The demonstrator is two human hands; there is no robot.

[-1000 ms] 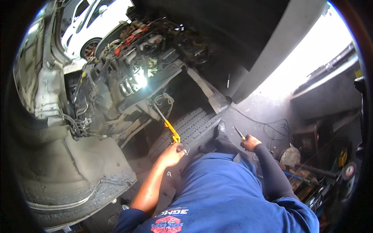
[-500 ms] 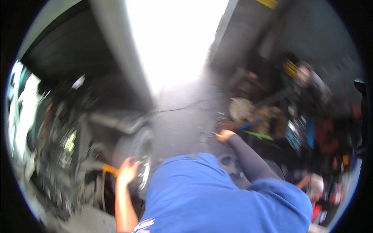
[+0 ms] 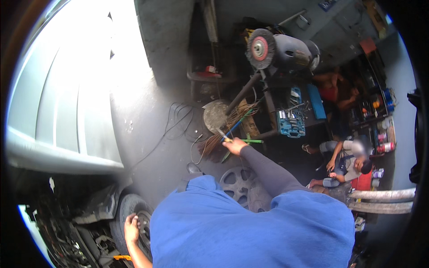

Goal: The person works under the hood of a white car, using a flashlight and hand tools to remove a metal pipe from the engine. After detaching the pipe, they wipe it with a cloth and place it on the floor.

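My right hand (image 3: 235, 146) reaches out over the floor, its fingers wrapped round a small tool (image 3: 226, 139) with a yellow handle and a short pale metal end; its exact kind cannot be made out. Just past it lie a straw broom (image 3: 210, 145) and blue and green sticks. My left hand (image 3: 131, 228) hangs low beside a car wheel (image 3: 134, 206), fingers loosely bent and apart, with nothing visible in them. Whether it touches the tyre I cannot tell. By my feet lies a loose spoked wheel (image 3: 235, 182).
A bench grinder (image 3: 286, 51) with a wire wheel stands on a pedestal with a round base (image 3: 216, 117). Below it sits a blue socket set case (image 3: 291, 121). A black cable (image 3: 172, 127) loops across the floor. One person (image 3: 346, 163) sits at the right; another (image 3: 333, 87) is behind.
My view has swung to the right, bringing the grinder and socket set nearer the middle. The yellow-handled tool stays in my right hand. My left hand remains near the car wheel.
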